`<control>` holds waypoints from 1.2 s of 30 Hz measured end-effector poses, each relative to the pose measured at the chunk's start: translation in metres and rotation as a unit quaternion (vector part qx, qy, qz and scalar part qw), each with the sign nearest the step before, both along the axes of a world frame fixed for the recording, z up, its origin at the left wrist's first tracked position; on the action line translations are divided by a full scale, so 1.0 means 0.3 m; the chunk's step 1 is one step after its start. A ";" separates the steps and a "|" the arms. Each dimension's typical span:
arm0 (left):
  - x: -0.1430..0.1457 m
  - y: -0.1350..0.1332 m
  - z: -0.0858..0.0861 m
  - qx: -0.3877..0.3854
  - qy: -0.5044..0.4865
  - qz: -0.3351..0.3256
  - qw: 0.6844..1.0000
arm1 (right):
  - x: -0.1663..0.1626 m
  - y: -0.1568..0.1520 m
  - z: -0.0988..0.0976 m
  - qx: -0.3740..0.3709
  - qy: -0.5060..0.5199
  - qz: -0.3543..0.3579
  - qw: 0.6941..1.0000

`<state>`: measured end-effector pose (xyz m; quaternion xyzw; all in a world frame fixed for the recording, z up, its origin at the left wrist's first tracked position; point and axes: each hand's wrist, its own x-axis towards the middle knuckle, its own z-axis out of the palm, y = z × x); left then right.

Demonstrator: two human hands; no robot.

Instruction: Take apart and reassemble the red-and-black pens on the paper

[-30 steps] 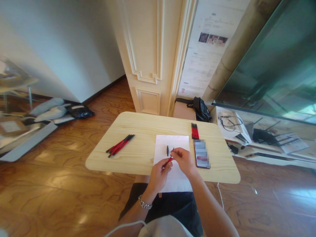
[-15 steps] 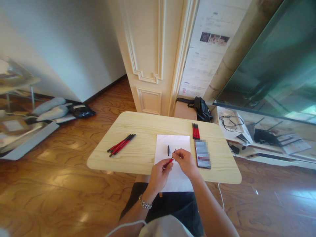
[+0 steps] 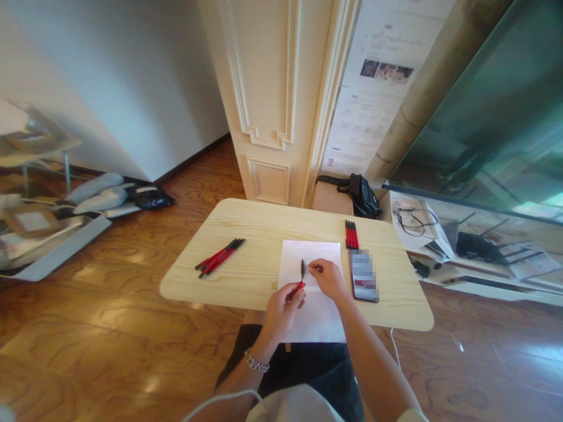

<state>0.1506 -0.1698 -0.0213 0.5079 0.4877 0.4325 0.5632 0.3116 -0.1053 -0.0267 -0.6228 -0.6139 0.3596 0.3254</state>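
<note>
- At the far left of the frame, grey cushions (image 3: 94, 192) and a dark sack (image 3: 150, 197) lie on the wooden floor against the wall.
- A pale wooden table (image 3: 264, 225) fills the lower centre of the frame.
- On the left part of the table, a loose bundle of red-and-black pens (image 3: 220, 257) lies slanted, well apart from both hands.
- A white sheet of paper (image 3: 316, 310) lies in the middle of the table, its near edge hanging over the table's front rim.
- The left hand (image 3: 281, 308), a metal bracelet (image 3: 257, 362) on its wrist, is over the paper, fingers closed around the lower end of a red pen (image 3: 299, 286).
- The red pen slants up and to the right from that hand, above the centre of the sheet.
- A small black piece (image 3: 303, 268) sits at the pen's upper end; whether it is joined to the pen cannot be told.
- The right hand (image 3: 328, 280) is just right of the black piece, its fingertips (image 3: 313, 268) drawn together towards it; whether they grip it cannot be told.
- Right of the paper, three more red-and-black pens (image 3: 351, 234) lie side by side at the table's far edge.
- Just below them lies a phone (image 3: 363, 275), touching the paper's right edge.
- Behind the table, at the foot of the cream door frame, sits a black bag (image 3: 364, 196).
- At the right of the frame, a low white shelf (image 3: 484, 281) carries cables and dark devices.
</note>
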 end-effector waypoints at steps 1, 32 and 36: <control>-0.001 0.002 0.001 -0.001 -0.001 0.004 1.000 | -0.006 0.012 -0.008 0.003 -0.051 -0.015 0.999; 0.026 -0.004 0.006 0.004 -0.007 -0.010 1.000 | -0.021 -0.035 0.143 -0.027 0.423 -0.083 0.902; 0.025 -0.005 0.004 0.006 -0.002 -0.010 1.000 | -0.025 -0.037 0.138 -0.027 0.417 -0.072 0.905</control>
